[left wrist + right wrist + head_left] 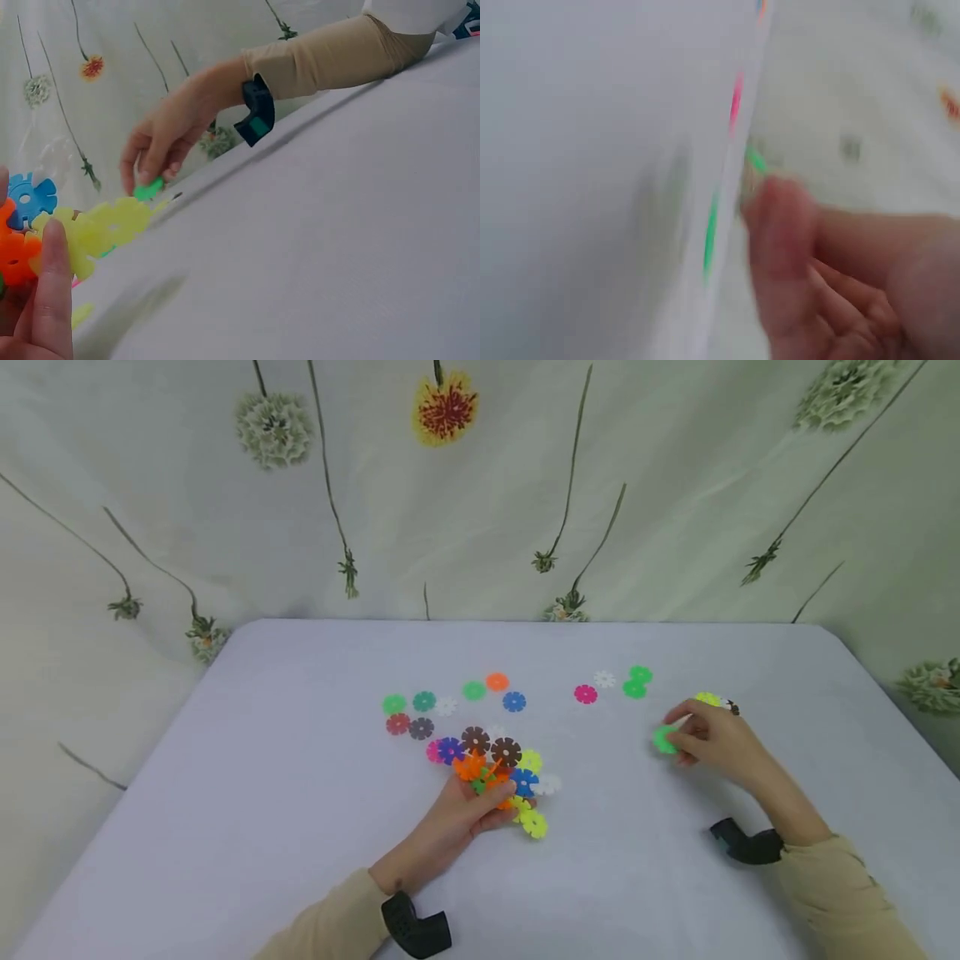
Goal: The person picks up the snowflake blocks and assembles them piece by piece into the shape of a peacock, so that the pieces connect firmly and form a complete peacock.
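My left hand (457,817) grips a cluster of interlocked plastic snowflake discs, with an orange disc (470,766), a blue disc (523,782) and brown discs (506,752) among its colours. Yellow discs (116,225) stick out past the fingers of that hand in the left wrist view. To the right, my right hand (716,742) pinches a single green disc (664,739) between thumb and fingertips, held above the table. Only a thin green edge (757,159) of this disc shows beyond the fingertips in the right wrist view, which is blurred.
Loose discs lie across the middle of the white table (262,760): a red one (397,723), a teal one (423,701), an orange one (497,682) and a pink one (586,694). Two green discs (635,688) overlap farther right. A yellow disc (707,698) lies behind my right hand. A flower-print curtain (480,527) hangs behind.
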`<state>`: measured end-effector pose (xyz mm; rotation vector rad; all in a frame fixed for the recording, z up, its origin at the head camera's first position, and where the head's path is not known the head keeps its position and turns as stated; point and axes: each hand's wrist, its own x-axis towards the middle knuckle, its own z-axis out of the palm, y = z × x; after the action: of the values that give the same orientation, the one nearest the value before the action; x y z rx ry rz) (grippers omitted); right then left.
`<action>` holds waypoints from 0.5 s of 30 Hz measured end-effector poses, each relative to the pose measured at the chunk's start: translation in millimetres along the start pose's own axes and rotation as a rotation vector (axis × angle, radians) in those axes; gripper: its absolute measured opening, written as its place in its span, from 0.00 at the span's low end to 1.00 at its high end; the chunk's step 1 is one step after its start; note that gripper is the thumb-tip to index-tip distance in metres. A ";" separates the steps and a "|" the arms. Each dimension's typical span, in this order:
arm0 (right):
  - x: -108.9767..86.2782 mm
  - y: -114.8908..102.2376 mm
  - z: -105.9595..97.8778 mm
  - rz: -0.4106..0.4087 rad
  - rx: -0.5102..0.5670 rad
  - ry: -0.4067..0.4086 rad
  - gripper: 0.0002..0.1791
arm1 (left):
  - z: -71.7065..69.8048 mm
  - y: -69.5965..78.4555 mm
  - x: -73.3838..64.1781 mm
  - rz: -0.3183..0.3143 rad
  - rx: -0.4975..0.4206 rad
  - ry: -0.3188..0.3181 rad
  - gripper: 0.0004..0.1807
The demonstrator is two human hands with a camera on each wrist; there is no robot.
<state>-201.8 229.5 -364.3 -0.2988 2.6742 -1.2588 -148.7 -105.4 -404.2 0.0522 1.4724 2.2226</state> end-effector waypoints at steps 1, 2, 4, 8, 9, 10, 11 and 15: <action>0.1 -10.1 11.1 -0.022 0.095 -0.011 0.13 | 0.6 0.4 -0.3 0.008 0.007 -0.006 0.33; -0.3 -20.3 22.5 -0.041 0.196 -0.030 0.14 | 1.1 0.4 -0.6 0.014 0.007 -0.013 0.34; -1.9 -39.5 43.3 -0.048 0.373 -0.083 0.16 | 1.7 0.1 -1.0 0.022 0.003 -0.023 0.35; -4.1 -65.5 68.3 -0.023 0.558 -0.148 0.17 | 3.2 0.2 -0.6 0.028 -0.002 -0.020 0.34; -4.1 -69.0 71.4 -0.015 0.587 -0.155 0.18 | 3.4 0.5 -0.8 0.027 0.001 -0.013 0.33; -3.7 -71.2 73.6 -0.002 0.614 -0.160 0.18 | 3.6 1.0 -1.0 0.024 0.000 -0.008 0.32; -3.0 -72.5 75.2 0.015 0.636 -0.164 0.18 | 3.8 1.4 -1.3 0.019 -0.002 -0.004 0.31; -1.9 -75.4 77.0 0.052 0.729 -0.174 0.19 | 4.3 3.0 -3.3 0.007 -0.004 -0.009 0.29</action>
<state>-173.6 125.9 -354.3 -0.2124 1.8971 -1.9583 -145.7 -103.9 -399.1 0.0661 1.4650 2.2281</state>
